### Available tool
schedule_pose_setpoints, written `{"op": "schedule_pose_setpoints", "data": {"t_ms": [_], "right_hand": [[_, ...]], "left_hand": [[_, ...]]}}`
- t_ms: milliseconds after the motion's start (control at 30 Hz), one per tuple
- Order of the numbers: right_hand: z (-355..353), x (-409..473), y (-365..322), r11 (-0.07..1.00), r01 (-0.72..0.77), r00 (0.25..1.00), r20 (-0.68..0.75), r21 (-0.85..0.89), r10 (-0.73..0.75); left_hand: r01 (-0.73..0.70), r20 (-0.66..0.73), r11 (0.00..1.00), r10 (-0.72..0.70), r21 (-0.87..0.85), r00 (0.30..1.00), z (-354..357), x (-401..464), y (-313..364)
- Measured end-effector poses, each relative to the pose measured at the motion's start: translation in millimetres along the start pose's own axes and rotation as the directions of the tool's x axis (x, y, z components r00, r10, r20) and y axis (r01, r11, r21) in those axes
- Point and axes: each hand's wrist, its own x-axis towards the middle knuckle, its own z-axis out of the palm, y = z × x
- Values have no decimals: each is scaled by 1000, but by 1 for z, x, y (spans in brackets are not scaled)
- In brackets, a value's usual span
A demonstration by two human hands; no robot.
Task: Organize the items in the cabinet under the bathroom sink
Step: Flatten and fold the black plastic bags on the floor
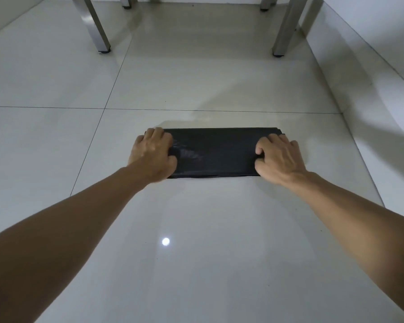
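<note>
Underfoot, a glossy pale-grey tiled floor (196,85) fills nearly the whole view, crossed by thin dark grout lines and carrying one small bright round reflection of a light (165,241) near the person. At the far end stand square brushed-metal legs: one at the far left (96,26) and one at the far right (287,29), with two more behind them cut off at the top edge. A white wall (383,54) runs along the right side, meeting the floor in a line that slants from far to near. In the middle of the floor lies a flat folded black plastic bag (215,152), a long rectangle set crosswise, its edges roughly parallel to the grout line just beyond it. The left hand (153,155) sits on the bag's left end with fingers curled over that edge; the right hand (279,157) grips the right end, its thumb tucked against the plastic. The two hands are well apart, one at each end. Bare tile lies open on every side of the bag, widest toward the left and the far legs.
</note>
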Motion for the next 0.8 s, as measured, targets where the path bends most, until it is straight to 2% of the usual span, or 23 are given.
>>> {"op": "schedule_pose_setpoints", "data": {"t_ms": [67, 133, 233, 300, 400, 533, 700, 800], "right_hand": [[4, 12, -16, 995, 42, 999, -32, 88, -39], [12, 25, -34, 986, 111, 994, -21, 126, -109], [32, 42, -57, 986, 151, 987, 48, 66, -154], [47, 51, -60, 994, 94, 989, 107, 53, -99], [60, 55, -49, 1000, -21, 993, 118, -1, 21], [68, 46, -27, 988, -140, 988, 55, -61, 143], [70, 32, -12, 953, -302, 953, -20, -19, 302], [69, 27, -6, 928, -372, 928, -17, 37, 373]], "left_hand": [[-66, -85, 997, 63, -29, 994, 3, 12, 22], [-131, -31, 991, 130, -38, 991, 11, 22, 43], [-175, 52, 985, 175, 2, 983, 32, 38, 58], [-138, 109, 989, 133, 44, 985, 47, 47, 54], [-62, 164, 994, 47, 90, 985, 61, 51, 41], [-41, 126, 992, 26, 116, 992, 67, 46, 29], [59, 98, 991, -70, 119, 993, 70, 39, 15], [128, 98, 988, -137, 86, 986, 71, 35, 5]]}}
